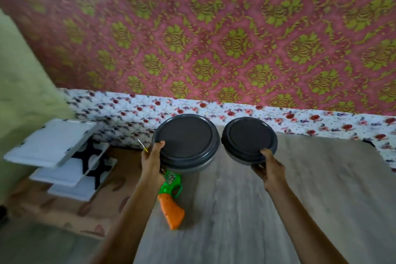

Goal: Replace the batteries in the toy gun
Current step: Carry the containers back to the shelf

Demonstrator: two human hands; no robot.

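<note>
At mid-frame, two dark grey round dishes sit side by side over the wood-grain surface (278, 199). The left hand (153, 156) grips the larger dish (188, 141) at its left rim, and the right hand (269, 167) grips the smaller dish (248, 139) at its lower rim. One green-and-orange toy gun (172, 206) lies on the surface just below the left hand, partly hidden. One thin yellow tool (143, 145) juts beside that hand. One white three-tier rack (55, 152) stands at left.
</note>
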